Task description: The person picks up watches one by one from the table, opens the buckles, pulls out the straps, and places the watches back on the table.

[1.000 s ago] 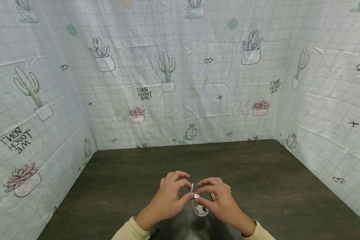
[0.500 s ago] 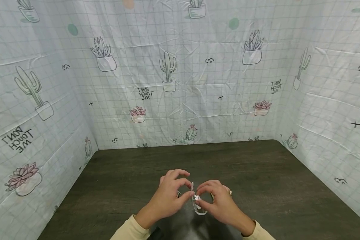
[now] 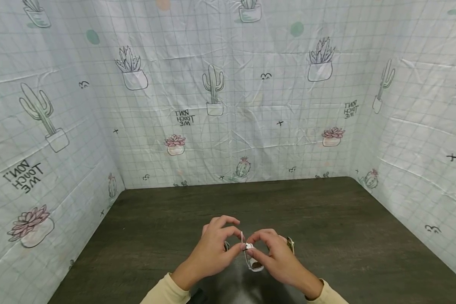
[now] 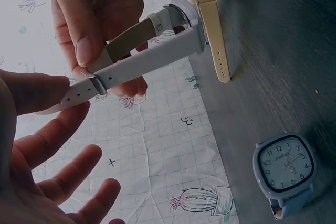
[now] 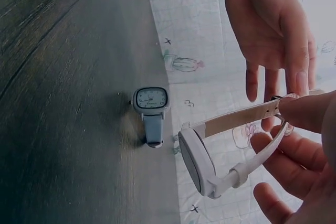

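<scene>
A white wristwatch (image 5: 197,161) hangs between my two hands, its strap bent into a loop with the case lowest. My left hand (image 3: 214,245) pinches the holed end of the strap (image 4: 79,93) between thumb and forefinger, its other fingers spread. That end passes through the metal buckle (image 4: 96,83). With thumb and forefinger my right hand (image 3: 275,257) pinches the strap by the buckle. In the head view the fingers partly cover the watch.
On the dark table (image 3: 167,211) lie a yellow-strapped watch (image 4: 214,40) beyond my right hand and a light blue watch (image 4: 286,163) by my left. A patterned cloth (image 3: 228,139) stands behind the table. A dark object (image 3: 198,295) sits beside the left sleeve.
The right thumb and forefinger have shifted slightly at the buckle, and the hanging watch case has swung a little. The left hand has barely moved.
</scene>
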The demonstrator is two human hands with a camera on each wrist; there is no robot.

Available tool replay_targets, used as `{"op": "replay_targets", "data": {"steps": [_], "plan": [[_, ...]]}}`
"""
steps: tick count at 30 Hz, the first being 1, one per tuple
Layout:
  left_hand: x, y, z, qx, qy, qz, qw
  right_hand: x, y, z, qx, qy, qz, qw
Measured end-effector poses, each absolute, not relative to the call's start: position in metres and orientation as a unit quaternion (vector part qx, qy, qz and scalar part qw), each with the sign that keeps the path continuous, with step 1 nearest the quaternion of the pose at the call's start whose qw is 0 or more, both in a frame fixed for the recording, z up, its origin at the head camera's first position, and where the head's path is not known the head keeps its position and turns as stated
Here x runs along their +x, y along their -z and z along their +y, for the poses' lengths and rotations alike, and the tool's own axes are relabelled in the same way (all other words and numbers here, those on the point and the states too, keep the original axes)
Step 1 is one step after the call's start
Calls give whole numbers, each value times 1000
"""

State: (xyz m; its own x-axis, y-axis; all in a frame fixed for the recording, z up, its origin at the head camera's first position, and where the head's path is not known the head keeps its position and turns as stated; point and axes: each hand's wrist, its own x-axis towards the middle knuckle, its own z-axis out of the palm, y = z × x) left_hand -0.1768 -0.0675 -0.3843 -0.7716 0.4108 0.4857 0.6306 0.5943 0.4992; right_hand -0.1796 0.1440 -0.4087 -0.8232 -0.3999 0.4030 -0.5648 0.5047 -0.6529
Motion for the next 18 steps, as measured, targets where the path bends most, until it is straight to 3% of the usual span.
{"op": "replay_targets", "data": {"steps": [10,18], "plan": [[-177,382,-65,-294,344,-877,159,-181,411,144,282,-441,-847,95],[-176,391,-64,-296,358,-873,147,-182,413,145,300,-412,-845,163]]}}
